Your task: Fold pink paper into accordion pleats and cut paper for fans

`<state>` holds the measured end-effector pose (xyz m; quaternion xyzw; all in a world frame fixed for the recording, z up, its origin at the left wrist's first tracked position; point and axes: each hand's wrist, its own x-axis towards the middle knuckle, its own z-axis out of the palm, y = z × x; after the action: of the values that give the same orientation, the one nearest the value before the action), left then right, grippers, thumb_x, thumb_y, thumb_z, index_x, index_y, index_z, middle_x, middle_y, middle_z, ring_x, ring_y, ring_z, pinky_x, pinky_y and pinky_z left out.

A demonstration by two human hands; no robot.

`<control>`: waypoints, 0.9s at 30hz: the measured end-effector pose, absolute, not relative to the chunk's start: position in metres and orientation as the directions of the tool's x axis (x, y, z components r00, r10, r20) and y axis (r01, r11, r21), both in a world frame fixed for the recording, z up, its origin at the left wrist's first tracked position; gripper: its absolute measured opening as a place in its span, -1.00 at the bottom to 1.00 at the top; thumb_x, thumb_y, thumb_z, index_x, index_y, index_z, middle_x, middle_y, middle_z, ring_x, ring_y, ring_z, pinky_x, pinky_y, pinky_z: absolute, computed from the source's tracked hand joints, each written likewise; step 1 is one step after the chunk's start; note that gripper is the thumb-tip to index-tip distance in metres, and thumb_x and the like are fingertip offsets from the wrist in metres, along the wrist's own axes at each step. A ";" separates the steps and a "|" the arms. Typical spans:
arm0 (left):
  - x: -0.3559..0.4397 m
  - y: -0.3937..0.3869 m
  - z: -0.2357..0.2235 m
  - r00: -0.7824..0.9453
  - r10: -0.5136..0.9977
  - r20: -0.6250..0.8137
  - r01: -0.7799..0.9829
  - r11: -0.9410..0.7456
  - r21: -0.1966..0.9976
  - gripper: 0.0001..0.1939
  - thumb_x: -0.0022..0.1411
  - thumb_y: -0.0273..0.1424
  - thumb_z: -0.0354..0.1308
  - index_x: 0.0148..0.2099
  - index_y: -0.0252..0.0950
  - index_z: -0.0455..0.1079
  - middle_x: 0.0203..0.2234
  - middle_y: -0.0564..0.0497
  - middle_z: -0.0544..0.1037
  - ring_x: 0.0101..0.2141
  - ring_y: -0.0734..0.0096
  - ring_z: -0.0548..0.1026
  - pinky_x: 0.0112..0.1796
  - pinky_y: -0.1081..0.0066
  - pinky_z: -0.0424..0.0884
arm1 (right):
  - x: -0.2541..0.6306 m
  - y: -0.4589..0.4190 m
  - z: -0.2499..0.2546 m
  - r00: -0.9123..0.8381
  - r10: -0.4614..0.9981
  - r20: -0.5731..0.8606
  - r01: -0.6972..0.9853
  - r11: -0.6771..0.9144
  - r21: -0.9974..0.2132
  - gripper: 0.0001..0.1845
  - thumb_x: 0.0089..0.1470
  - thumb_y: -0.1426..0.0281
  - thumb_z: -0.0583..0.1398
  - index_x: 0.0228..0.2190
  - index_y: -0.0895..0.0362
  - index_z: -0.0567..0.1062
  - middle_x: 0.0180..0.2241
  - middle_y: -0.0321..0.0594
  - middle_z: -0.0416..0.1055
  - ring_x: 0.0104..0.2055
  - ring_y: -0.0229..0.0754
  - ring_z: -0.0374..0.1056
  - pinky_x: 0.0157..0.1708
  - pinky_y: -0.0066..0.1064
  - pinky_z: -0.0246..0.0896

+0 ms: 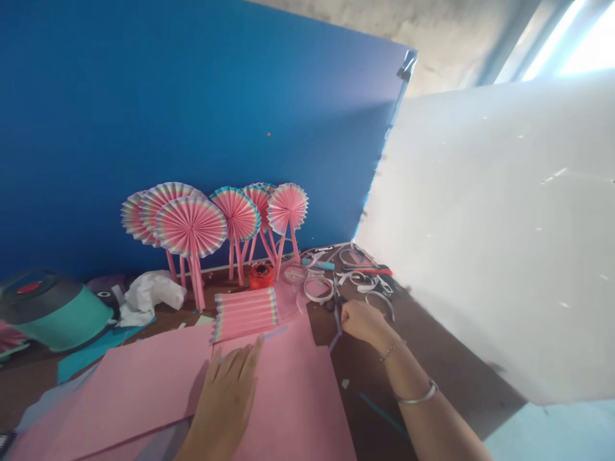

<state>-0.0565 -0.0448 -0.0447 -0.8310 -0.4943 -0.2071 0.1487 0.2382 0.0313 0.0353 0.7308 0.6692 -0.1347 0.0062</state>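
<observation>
Paper (298, 397) in pink sheets is lying on the near side, and your left hand (228, 390) is extending over it, fingers straight and slightly apart. Just beyond, pleated paper (246, 312) is lying. Your right hand (361, 320) is curling its fingers near white rings (319, 299); whether they are holding something, one cannot tell. Far left, paper fans (191, 227) are standing before the blue board (144, 96).
</observation>
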 end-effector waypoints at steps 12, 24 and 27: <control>-0.055 -0.048 -0.048 0.460 0.817 0.348 0.881 -0.470 -0.061 -0.39 0.03 -0.67 -0.12 0.04 -0.05 0.38 0.11 -0.02 0.37 0.04 0.15 0.36 -0.07 0.14 0.35 | 0.242 0.035 0.036 0.194 0.976 -0.101 0.950 -0.213 -0.227 -0.88 -0.17 0.50 0.11 -0.51 0.10 0.44 -0.41 -0.21 0.47 -0.33 -0.14 0.34 -0.49 -0.43 -0.08; -0.047 -0.054 -0.022 0.646 0.691 0.326 0.718 -0.695 0.050 -0.59 0.01 -0.66 -0.06 -0.13 -0.23 0.37 -0.18 -0.02 0.52 -0.13 0.28 0.44 -0.03 0.22 0.35 | 0.233 0.040 0.030 0.060 0.998 0.004 0.315 -0.015 -0.949 -0.93 -0.21 0.39 0.12 -0.62 0.14 0.33 -0.64 -0.34 0.31 -0.55 -0.30 0.20 -0.54 -0.48 0.00; -0.042 -0.059 -0.013 0.623 0.747 0.231 0.744 -0.657 0.122 -0.71 0.04 -0.64 -0.06 -0.27 -0.23 0.37 -0.30 -0.02 0.50 -0.23 0.27 0.45 -0.11 0.19 0.39 | 0.225 0.038 0.028 -0.058 0.994 -0.097 0.088 -0.091 -0.992 -0.87 -0.22 0.36 0.16 -0.62 0.14 0.31 -0.65 -0.34 0.31 -0.57 -0.31 0.23 -0.56 -0.49 0.03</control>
<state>-0.0419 -0.0586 -0.0132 -0.9007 -0.4139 -0.1318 -0.0073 0.2246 0.0378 0.0285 0.5282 0.5121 -0.5163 -0.4383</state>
